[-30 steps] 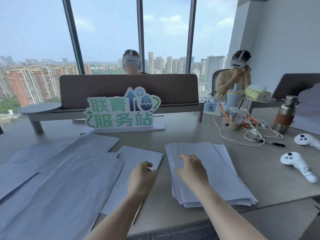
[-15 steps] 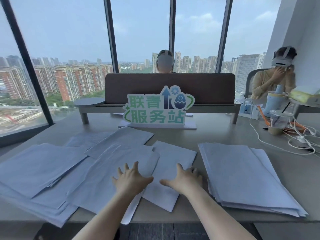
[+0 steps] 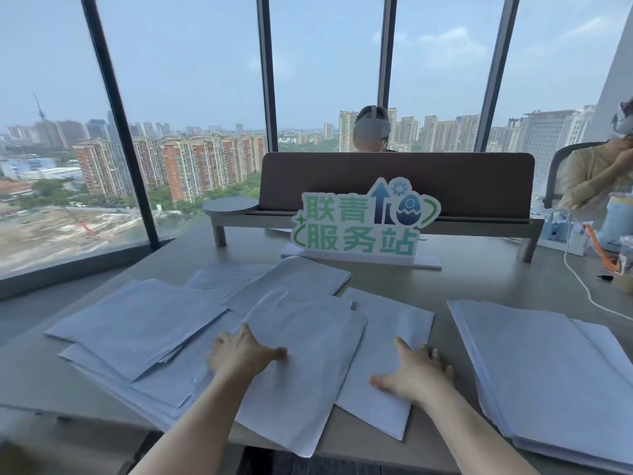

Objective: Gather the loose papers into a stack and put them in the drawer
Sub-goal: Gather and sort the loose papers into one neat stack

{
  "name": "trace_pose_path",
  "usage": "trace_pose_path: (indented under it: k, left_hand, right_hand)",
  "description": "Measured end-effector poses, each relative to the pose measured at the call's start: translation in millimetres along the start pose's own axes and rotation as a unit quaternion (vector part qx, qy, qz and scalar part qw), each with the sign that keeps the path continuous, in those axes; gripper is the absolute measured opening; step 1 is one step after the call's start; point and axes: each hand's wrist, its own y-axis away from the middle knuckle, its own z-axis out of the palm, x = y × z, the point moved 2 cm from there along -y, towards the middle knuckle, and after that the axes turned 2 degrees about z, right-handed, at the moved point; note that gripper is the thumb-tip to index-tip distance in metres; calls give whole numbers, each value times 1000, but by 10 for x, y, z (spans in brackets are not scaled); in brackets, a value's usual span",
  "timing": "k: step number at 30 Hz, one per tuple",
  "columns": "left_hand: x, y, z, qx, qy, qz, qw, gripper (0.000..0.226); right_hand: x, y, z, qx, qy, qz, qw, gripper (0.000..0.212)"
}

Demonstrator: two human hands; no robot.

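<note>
Head view: loose papers [image 3: 308,354] lie fanned, long axes running away.

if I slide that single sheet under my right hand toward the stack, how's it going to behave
The single sheet under your right hand is thin, so it will probably glide easily on the smooth desk. Its near corner overhangs the desk edge; lifted there, it would likely droop. It may snag on the stack rather than ride up.

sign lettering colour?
Green characters on the white sign, with a blue arrow and egg; head view.
</note>
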Motion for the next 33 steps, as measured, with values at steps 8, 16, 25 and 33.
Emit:
trace_pose_path:
  k: [8,16,25,33]
  left_hand:
    - [-13,-115,-96,6,-8,6,1000,96]
    - [-50,-176,-109,2,-10,11,1000,91]
    - [-114,-277,-115,-5,27,4,1000,67]
    - [-169,-296,-70,13,103,19,994,46]
  right_hand:
    - [-19,41,-7,29,-44,-48,997,99]
    - [-99,128,61,95,-226,-122,962,92]
    - [-97,128,0,204,-315,-117,919,78]
    - [-58,136,-367,327,-279,-87,899,68]
